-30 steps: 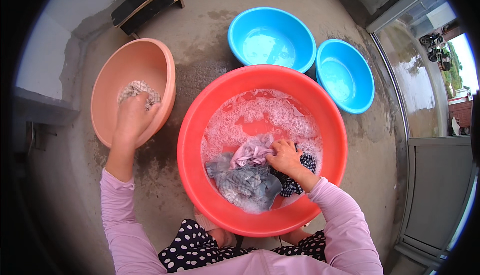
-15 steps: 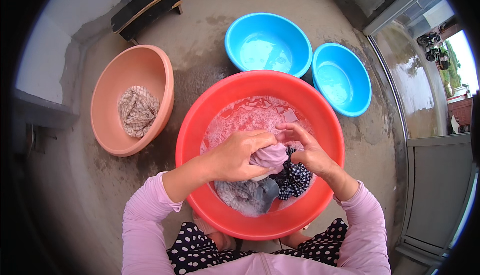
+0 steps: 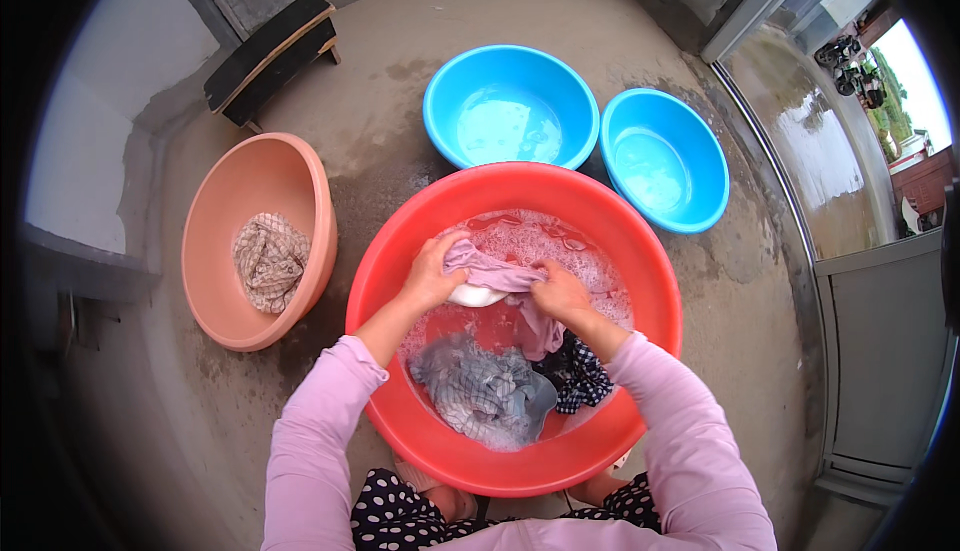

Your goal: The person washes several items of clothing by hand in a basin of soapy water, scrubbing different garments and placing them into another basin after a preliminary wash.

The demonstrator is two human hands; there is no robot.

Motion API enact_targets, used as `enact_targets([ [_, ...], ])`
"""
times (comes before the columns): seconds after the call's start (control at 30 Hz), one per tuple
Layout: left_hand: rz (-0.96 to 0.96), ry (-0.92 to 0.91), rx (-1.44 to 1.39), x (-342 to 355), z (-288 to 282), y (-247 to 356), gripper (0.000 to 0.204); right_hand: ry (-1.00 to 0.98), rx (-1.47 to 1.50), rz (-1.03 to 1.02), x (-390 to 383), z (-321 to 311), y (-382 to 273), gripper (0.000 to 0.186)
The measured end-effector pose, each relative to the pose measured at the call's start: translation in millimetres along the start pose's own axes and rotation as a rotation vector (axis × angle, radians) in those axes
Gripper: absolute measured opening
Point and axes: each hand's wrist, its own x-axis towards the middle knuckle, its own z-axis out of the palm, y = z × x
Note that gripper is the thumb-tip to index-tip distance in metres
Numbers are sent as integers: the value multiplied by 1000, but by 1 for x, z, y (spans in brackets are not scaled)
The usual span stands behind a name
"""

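Note:
A wet pink cloth garment (image 3: 493, 269) is stretched between my two hands over a red basin (image 3: 655, 281) of sudsy water. My left hand (image 3: 434, 273) grips its left end, and my right hand (image 3: 560, 292) holds the other end, with a fold hanging down below. Under the cloth, near my left hand, shows a smooth white object (image 3: 477, 296) whose kind I cannot make out. Nearer me in the basin lie a grey-white checked garment (image 3: 480, 386) and a dark checked cloth (image 3: 580, 376), both partly in the suds.
An orange basin (image 3: 215, 301) with a crumpled checked cloth (image 3: 270, 263) stands at the left. Two blue basins, a larger one (image 3: 510, 116) and a smaller one (image 3: 655, 166), touch the far side. A low black bench (image 3: 270, 56) is at the back left; a doorway opens right.
The pink cloth was bunched between my hands; now it is spread out between them. Both hands have moved away from me, toward the basin's far side.

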Motion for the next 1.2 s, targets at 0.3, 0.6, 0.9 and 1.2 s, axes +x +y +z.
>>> enact_targets([
  [0.3, -248, 19, 515, -13, 78, -11, 66, 291, -170, 168, 0, 61, -1, 74],
  [0.6, -634, -162, -1503, 8, 67, 9, 53, 203, 230, -218, -71, 57, -80, 48],
  [0.9, 11, -13, -30, -23, 89, 44, 34, 302, 85, 100, 24, 45, 46, 48],
  [1.2, -115, -117, 727, -10, 68, -17, 85, 143, -241, 167, -18, 46, 3, 79],
])
